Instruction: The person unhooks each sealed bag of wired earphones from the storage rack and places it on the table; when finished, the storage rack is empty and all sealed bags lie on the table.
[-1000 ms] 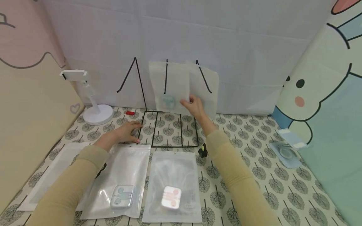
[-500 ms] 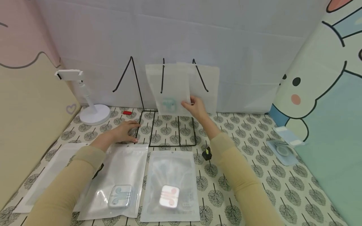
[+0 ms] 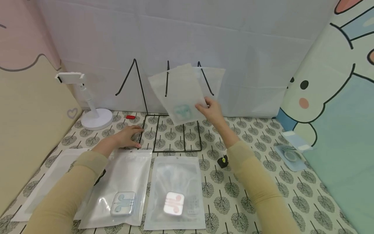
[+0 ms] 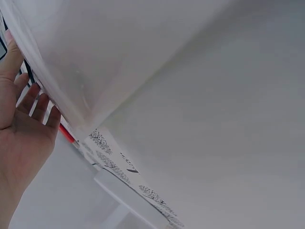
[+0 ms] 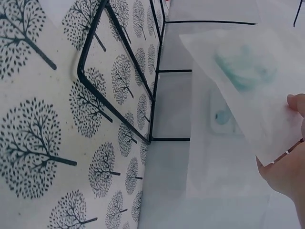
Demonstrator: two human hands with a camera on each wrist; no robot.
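My right hand (image 3: 212, 111) pinches the lower right edge of a whitish translucent zip pouch (image 3: 178, 91); teal earphones show blurred through it. The pouch tilts at the middle hook of the black wire rack (image 3: 176, 151); whether it still hangs there I cannot tell. Behind it, a second pouch (image 5: 205, 162) hangs at the right hook, with a clear case inside. My left hand (image 3: 127, 136) lies by the left bar of the rack's base, fingers loosely bent and holding nothing. In the left wrist view its fingers (image 4: 40, 107) are near the dark bars; contact is unclear.
Flat pouches lie in front: one with pink earphones (image 3: 173, 203), one with blue earphones (image 3: 123, 203), another (image 3: 55, 182) partly under the left sleeve. A white phone stand (image 3: 97, 119) and red piece (image 3: 130, 117) stand behind left; a pale blue stand (image 3: 290, 156) is at right.
My right hand has shifted right, swinging the held pouch's lower end right, so the pouch now tilts. My left hand has stayed by the rack. The head view has shifted slightly.
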